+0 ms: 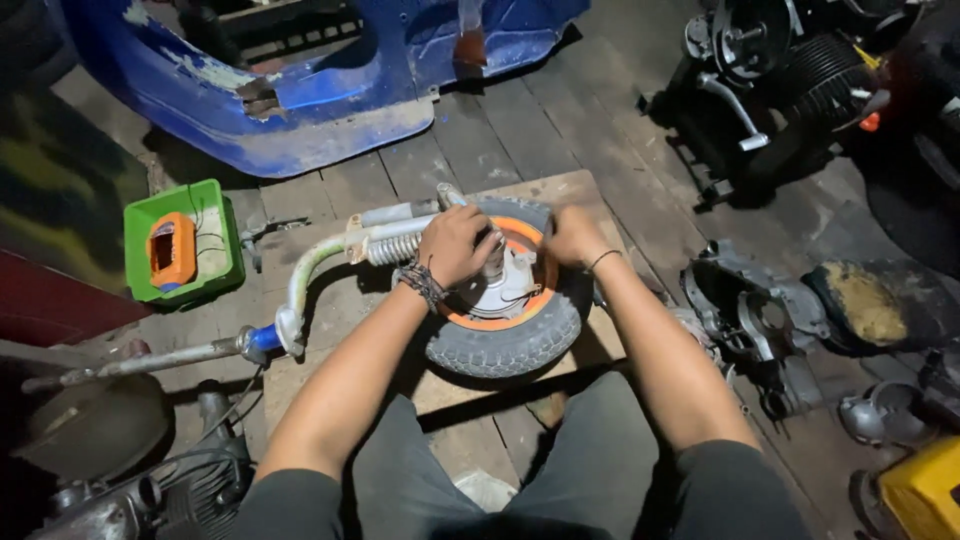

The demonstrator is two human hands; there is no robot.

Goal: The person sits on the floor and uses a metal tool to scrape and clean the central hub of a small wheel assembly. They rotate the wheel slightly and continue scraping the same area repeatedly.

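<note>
Hands on one small wheel (505,330)
Your left hand (455,243) grasps the hub (505,285); your right hand (573,236) is clenched at the orange rim (545,285). One wheel lies flat on one wooden board (570,190), one green box (215,225) to its left.

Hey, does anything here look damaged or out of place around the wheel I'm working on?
Yes. The blue body panel at the top has paint chipped and worn along its lower edge. The seat cushion on the right looks torn, with yellowish foam exposed. The wheel under both hands lies flat on a wooden board.

Both hands (455,245) (572,235) grip the wheel hub (510,290) on the tyre (500,345)
</note>
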